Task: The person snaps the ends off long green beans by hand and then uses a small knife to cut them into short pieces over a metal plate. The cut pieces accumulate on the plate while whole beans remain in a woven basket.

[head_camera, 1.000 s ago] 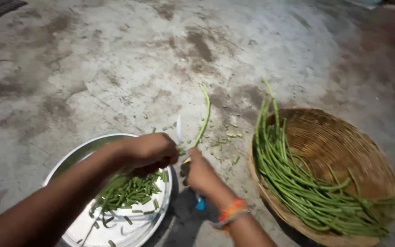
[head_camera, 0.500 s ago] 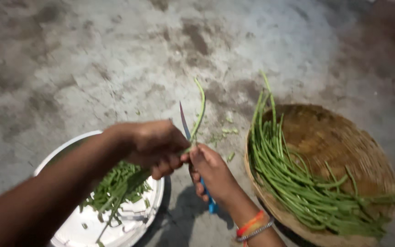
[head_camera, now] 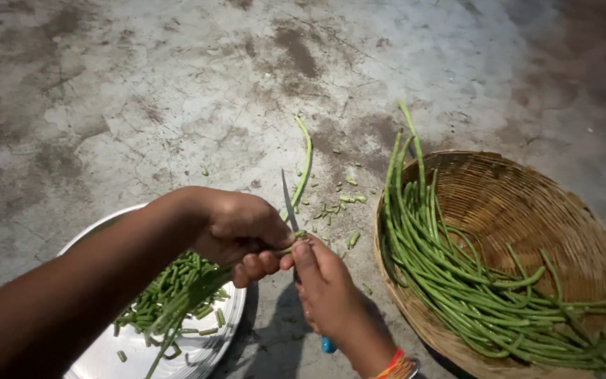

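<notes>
Pinching one long green bean [head_camera: 306, 158] between thumb and forefinger, left hand [head_camera: 243, 235] clenched round it just above the steel plate [head_camera: 99, 354]; right hand [head_camera: 327, 288] closed round a knife [head_camera: 288, 200], blue handle end poking out below the wrist, blade standing up between the two hands and touching the bean where the fingers meet. Looks like mid-cut: slicing short lengths off the bean, free end arching away over the concrete floor [head_camera: 142, 91], cut end trailing down toward the plate's far rim. Calls next, by the look of it, for a short push of bean against edge, thumb kept clear, then feeding a fresh length forward. Already on the plate: a heap of chopped pieces [head_camera: 177, 291] along its right side. Scattered near the basket's left rim: small green trimmings [head_camera: 345, 200]. Lying in the woven basket [head_camera: 520, 203]: uncut beans [head_camera: 457, 281], tips overhanging the far-left rim. Hard to make out: the exact contact of blade and bean, hidden behind fingers; most of the knife handle, buried in the palm; near edges of plate and basket cut off by the frame.
</notes>
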